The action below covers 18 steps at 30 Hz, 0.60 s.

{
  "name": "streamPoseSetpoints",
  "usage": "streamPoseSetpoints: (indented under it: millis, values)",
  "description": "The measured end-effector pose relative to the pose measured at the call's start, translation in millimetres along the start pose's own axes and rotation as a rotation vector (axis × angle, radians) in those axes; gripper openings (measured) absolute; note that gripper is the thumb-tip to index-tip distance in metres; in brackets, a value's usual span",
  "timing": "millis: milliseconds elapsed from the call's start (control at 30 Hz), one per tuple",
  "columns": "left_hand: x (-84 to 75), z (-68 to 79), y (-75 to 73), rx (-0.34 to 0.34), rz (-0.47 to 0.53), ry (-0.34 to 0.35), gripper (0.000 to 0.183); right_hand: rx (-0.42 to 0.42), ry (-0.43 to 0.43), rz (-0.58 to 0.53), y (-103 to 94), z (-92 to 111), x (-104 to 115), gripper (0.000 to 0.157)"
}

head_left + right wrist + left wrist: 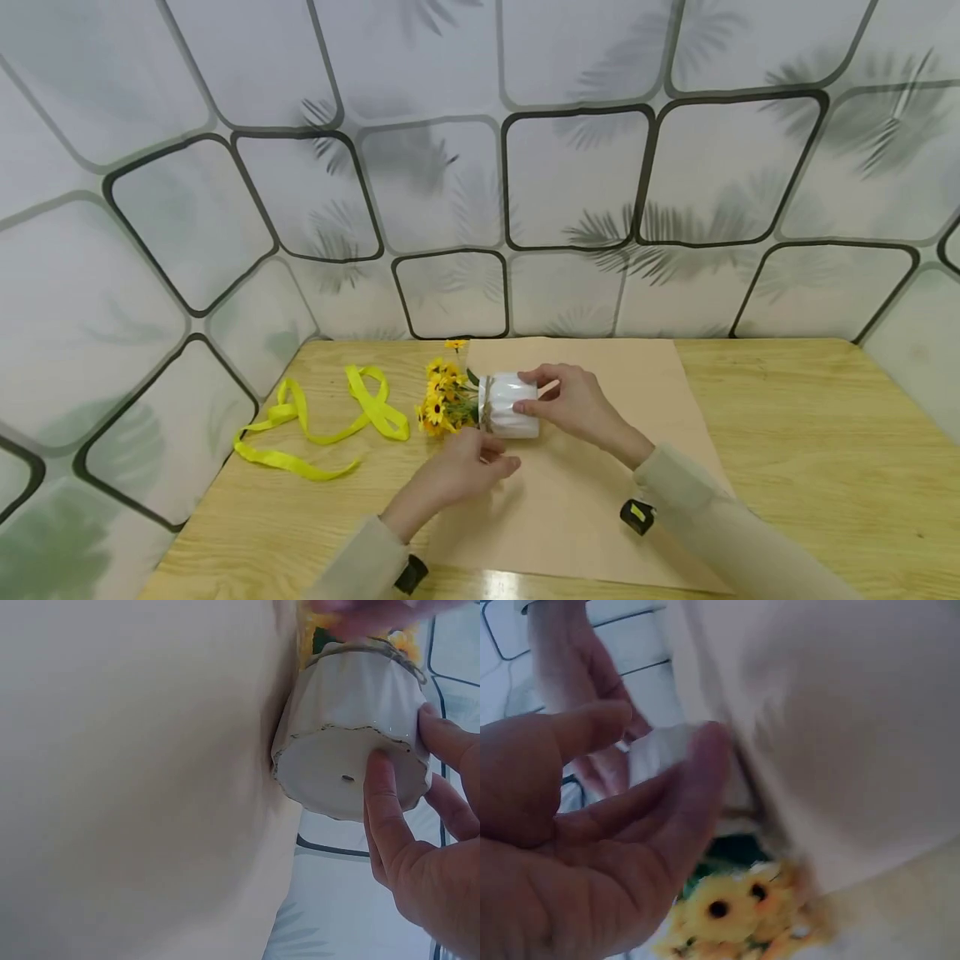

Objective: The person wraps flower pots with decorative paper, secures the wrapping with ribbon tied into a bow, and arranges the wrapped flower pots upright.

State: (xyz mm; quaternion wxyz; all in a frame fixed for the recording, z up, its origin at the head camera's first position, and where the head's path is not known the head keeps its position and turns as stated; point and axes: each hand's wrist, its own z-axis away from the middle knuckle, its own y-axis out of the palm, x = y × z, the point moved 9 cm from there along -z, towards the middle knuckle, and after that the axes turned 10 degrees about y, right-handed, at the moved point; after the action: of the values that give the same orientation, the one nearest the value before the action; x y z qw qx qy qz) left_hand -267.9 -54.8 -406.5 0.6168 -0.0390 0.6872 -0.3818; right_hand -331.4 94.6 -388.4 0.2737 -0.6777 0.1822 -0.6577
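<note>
A white fluted flowerpot [508,406] with yellow daisy-like flowers [442,398] lies on its side on a sheet of tan paper [585,517]. Twine is tied round its rim, and the flowers point left. My right hand [581,408] grips the pot near its base. The right wrist view shows fingers against the pot's underside [322,769], which has a small hole, and against its side. Just in front of the pot, my left hand [461,471] hovers with loosely bent fingers and holds nothing. In the left wrist view the flowers [727,907] appear beyond that hand.
A length of yellow ribbon [288,462] lies in loose loops on the wooden table [840,467], left of the flowers. Behind and to the left of the table stands a patterned backdrop [577,179]. Dark straps with small devices circle both wrists.
</note>
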Motion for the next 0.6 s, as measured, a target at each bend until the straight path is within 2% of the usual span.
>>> streamPoseSetpoints:
  millis: [33,133,233,300,400,500,600]
  values:
    - [-8.2,-1.2,-7.6,-0.011,-0.108,0.062,0.031,-0.002,0.005,-0.001,-0.2,0.6,-0.1,0.04]
    - [-30.2,-5.3,-32.4,-0.145,-0.342,0.227,0.019,-0.003,0.003,-0.005,0.6,1.9,1.6,0.037]
    - [-40.6,-8.8,-46.6,-0.239,-0.536,0.326,0.031,-0.002,-0.01,-0.001,2.2,3.1,3.9,0.035]
    - [-41.3,-12.9,-46.8,-0.228,-0.626,0.375,0.047,-0.004,-0.017,0.001,3.1,3.7,4.5,0.035]
    - [-36.3,-19.2,-39.7,-0.146,-0.677,0.413,0.067,-0.004,-0.019,-0.003,3.2,4.6,3.3,0.035]
    - [-30.3,-23.8,-35.0,-0.099,-0.686,0.411,0.073,0.029,-0.024,-0.04,2.1,7.5,0.6,0.035]
    - [-28.7,-27.2,-32.8,-0.095,-0.696,0.415,0.072,0.085,-0.017,-0.123,-3.4,13.2,-5.8,0.036]
